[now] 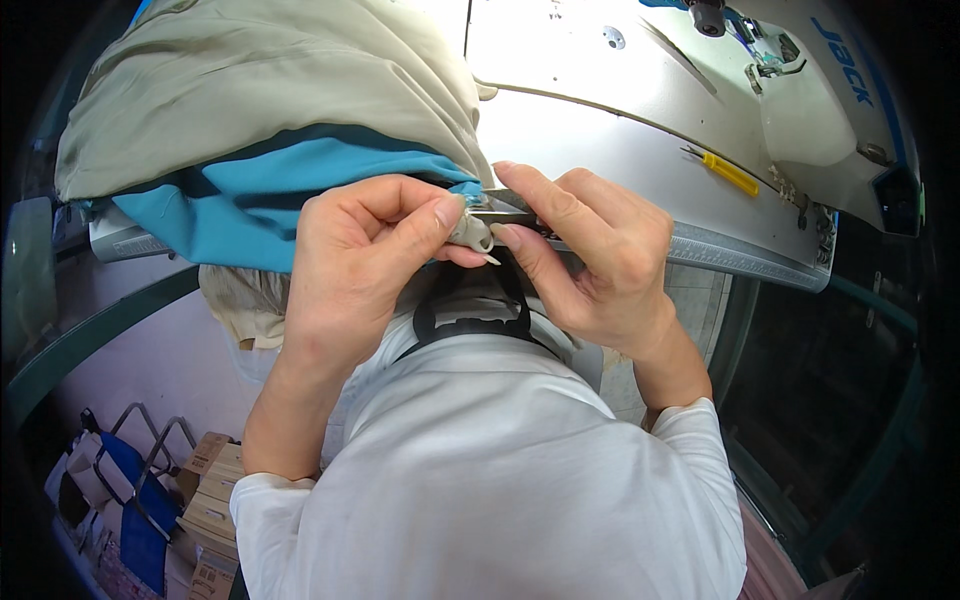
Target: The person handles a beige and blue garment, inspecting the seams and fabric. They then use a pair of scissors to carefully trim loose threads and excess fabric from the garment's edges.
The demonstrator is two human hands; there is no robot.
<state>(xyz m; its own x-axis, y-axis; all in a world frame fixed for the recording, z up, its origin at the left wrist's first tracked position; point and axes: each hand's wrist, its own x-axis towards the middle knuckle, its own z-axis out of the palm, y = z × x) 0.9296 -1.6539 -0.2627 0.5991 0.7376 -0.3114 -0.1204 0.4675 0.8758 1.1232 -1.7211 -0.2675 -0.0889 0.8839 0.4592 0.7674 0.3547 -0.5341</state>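
Observation:
My left hand pinches a small off-white looped piece between thumb and fingers, at the right end of the blue cloth. I cannot make out exactly what that piece is. Closed around small dark-bladed thread snips, my right hand points them left. Their blades reach the off-white piece and the cloth edge beside my left fingertips. A large beige cloth lies heaped over the blue one, and both spread across the left of the table. My right fingers partly hide the snips.
A sewing machine stands at the right on the white table. A yellow-handled seam ripper lies near the table's ruler-marked front edge. Cardboard boxes and a blue folding chair are at the lower left.

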